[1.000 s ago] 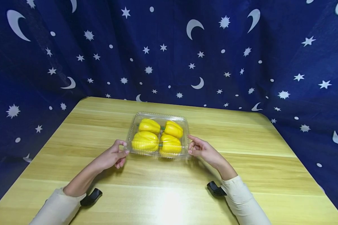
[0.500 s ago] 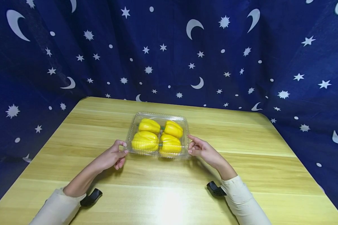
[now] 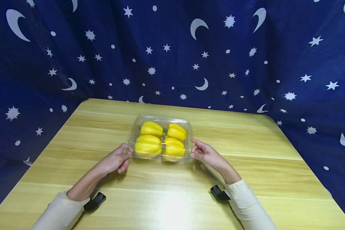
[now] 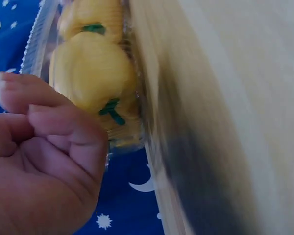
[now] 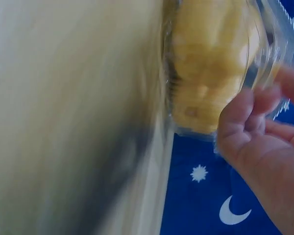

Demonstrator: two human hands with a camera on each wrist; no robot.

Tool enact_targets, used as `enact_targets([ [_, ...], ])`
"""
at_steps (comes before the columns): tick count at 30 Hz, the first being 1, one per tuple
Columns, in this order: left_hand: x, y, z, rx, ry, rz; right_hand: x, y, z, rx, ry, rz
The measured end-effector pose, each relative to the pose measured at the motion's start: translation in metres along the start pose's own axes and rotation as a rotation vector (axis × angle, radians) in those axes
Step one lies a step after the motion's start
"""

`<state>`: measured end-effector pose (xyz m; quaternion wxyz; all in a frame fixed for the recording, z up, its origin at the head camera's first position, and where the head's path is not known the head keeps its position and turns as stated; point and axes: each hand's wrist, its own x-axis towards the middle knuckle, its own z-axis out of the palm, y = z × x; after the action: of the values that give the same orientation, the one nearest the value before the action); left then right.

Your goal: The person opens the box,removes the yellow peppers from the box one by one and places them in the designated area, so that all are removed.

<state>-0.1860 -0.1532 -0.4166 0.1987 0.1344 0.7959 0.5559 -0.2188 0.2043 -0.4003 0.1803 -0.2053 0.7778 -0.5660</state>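
Note:
A clear plastic clamshell container (image 3: 161,118) with a beaded rim lies toward the far middle of the table. Inside it are yellow bell peppers (image 3: 147,145) in two rows, with green stems showing in the left wrist view. My left hand (image 3: 115,159) pinches the container's near left corner between thumb and forefinger, its other fingers curled below. On the opposite side, my right hand (image 3: 208,155) pinches the near right corner, its forefinger along the side edge. Both wrist views are blurred; the right hand's thumb (image 5: 236,110) shows close against the plastic wall.
The pale wooden table (image 3: 149,195) extends on all sides of the container. Behind it hangs a dark blue curtain (image 3: 172,32) printed with moons and stars. Black wrist devices (image 3: 95,202) hang below both sleeves.
The container and peppers have shifted very slightly, the near-side peppers now a little lower in the head view. Both hands remain at the same corners, nearly still.

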Motion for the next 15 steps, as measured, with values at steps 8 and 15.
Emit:
enact_targets([
  [8, -0.0007, 0.0031, -0.0003, 0.027, -0.013, -0.006, -0.0007, -0.0004, -0.0022, -0.023, 0.007, 0.014],
  [15, -0.0045, 0.004, -0.0048, 0.025, -0.037, -0.016, -0.0009, -0.0008, -0.004, -0.02, -0.014, 0.011],
])
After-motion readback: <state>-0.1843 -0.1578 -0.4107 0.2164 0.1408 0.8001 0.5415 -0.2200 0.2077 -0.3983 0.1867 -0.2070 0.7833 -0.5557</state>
